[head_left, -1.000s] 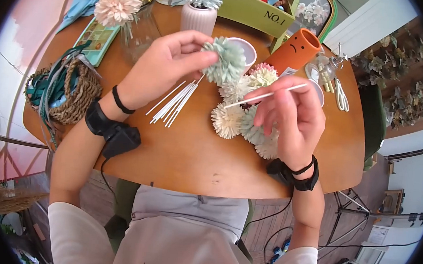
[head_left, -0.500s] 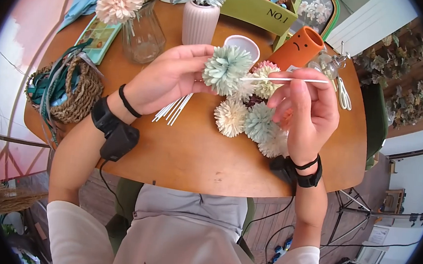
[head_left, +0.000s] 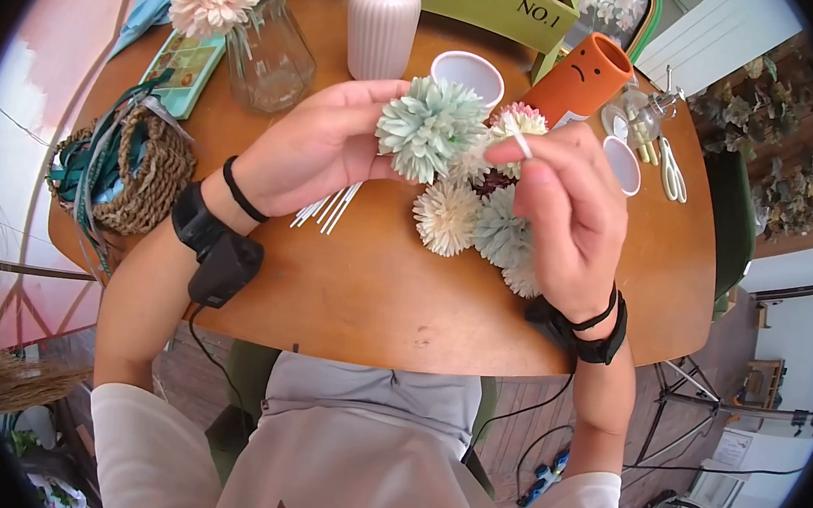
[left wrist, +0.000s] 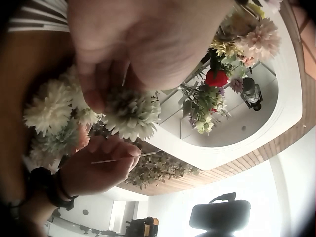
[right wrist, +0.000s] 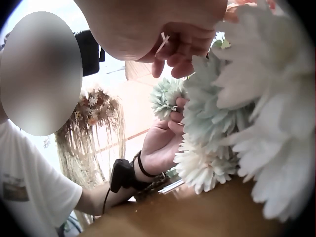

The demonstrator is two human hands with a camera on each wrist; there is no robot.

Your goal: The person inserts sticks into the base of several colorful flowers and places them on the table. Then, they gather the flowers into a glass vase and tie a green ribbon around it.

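A pale green flower head (head_left: 433,128) is held by the fingers of the left hand (head_left: 324,147), above the table's middle. The right hand (head_left: 572,215), to its right, pinches a thin white stick (head_left: 523,145) between thumb and fingers. In the left wrist view the stick (left wrist: 111,160) lies across the right hand (left wrist: 98,170), apart from the flower (left wrist: 132,116). The right wrist view shows the left fingers around the green flower (right wrist: 165,98). Below the hands, cream and green flowers (head_left: 445,219) lie on the table (head_left: 374,299). More white sticks (head_left: 334,208) lie under the left hand.
A woven basket (head_left: 140,176) with ribbons stands at the left. Behind are a glass vase (head_left: 273,67), a pink ribbed vase (head_left: 382,37), a white cup (head_left: 468,75), a green box (head_left: 492,11) and an orange cylinder (head_left: 578,81). Scissors (head_left: 672,175) lie at the right.
The left hand brought the green flower lower and turned it. The stick in the right hand swung from slanting to level, then to pointing partly toward the camera, where it looks short.
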